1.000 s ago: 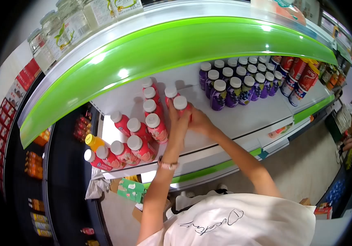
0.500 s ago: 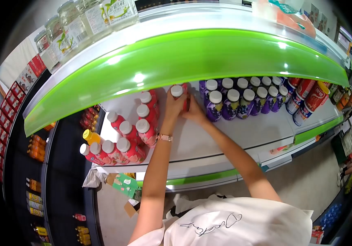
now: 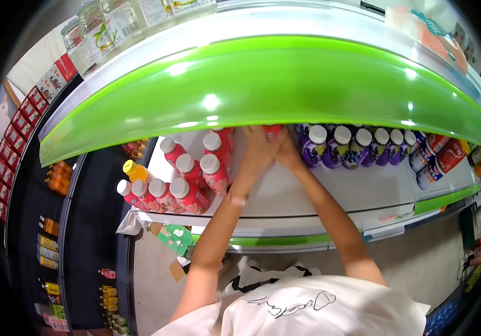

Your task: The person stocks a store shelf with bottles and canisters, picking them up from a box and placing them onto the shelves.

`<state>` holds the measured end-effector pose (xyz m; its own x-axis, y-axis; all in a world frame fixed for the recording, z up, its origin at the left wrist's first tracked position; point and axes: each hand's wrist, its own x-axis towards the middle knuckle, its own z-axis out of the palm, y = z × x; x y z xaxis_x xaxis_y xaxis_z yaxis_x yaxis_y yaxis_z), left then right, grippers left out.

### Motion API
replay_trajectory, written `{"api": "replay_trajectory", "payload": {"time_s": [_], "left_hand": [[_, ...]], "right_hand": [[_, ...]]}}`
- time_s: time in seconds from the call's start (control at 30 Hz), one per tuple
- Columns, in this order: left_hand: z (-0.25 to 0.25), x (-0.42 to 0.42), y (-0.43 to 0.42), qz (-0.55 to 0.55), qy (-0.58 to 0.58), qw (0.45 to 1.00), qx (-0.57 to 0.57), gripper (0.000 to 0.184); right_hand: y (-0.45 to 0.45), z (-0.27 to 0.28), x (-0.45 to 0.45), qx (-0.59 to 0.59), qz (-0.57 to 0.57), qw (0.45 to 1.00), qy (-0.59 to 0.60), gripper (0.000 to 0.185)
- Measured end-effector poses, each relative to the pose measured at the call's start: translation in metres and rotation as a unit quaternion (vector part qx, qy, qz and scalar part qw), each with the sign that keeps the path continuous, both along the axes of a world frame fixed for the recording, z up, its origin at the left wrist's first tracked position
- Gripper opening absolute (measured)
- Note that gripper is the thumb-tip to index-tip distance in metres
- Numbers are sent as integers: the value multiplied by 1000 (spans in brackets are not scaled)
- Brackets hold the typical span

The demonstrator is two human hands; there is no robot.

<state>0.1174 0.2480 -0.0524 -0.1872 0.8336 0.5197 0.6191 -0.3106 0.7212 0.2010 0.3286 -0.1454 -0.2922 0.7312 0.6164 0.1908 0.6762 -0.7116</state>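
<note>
The green shelf edge (image 3: 268, 84) hides the fingertips of both hands (image 3: 261, 148) and part of the red bottle (image 3: 272, 131) there.

Lower shelf (image 3: 335, 193): left bottles (image 3: 190, 195) at left end; right bottles (image 3: 342, 151) right of centre; cans (image 3: 443, 161) farther right. Upper shelf (image 3: 274, 78) overhead, jars (image 3: 114, 31) on its left part.

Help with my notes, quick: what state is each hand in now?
Left hand: at the red bottle, fingers partly hidden by green shelf edge; grip cannot be told.
Right hand: beside the same bottle; open or closed cannot be told.
</note>
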Motion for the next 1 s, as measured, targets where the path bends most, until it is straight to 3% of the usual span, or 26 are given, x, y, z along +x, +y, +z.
{"api": "replay_trajectory", "payload": {"time_s": [0.03, 0.1, 0.13, 0.2, 0.27, 0.3, 0.43, 0.5, 0.7, 0.9, 1.0], "left_hand": [[20, -2, -31, -17, 116, 992, 51, 84], [64, 2, -80, 20, 242, 966, 90, 72], [75, -5, -83, 22, 242, 966, 83, 72], [98, -35, -62, 1, 372, 928, -37, 50], [97, -65, -31, 7, 418, 899, -134, 48], [91, -81, -12, 11, 426, 887, -175, 46], [57, -118, 36, 17, 422, 872, -248, 42], [48, -116, 42, 20, 422, 871, -250, 39], [46, -115, 52, 20, 415, 872, -260, 33], [42, -106, 54, 25, 414, 875, -248, 28], [34, -95, 58, 32, 421, 878, -226, 26]], "right_hand": [[2, -3, 0, 25, -1, 1000, 6, 88], [7, -16, 3, 44, 0, 999, 12, 89], [10, -25, 4, -53, 45, 997, 33, 93], [9, -16, 9, -135, 24, 991, 5, 102], [13, -21, 9, -100, 30, 994, 17, 100], [13, -22, 9, -63, 37, 997, 33, 98], [8, -11, 5, -122, 82, 988, 49, 103], [12, -15, 2, -75, 49, 995, 35, 105], [5, -7, 5, -89, 28, 996, -9, 109], [-2, -6, 8, -125, 61, 990, 35, 110], [5, -10, 3, -88, 58, 994, 14, 108]]}}
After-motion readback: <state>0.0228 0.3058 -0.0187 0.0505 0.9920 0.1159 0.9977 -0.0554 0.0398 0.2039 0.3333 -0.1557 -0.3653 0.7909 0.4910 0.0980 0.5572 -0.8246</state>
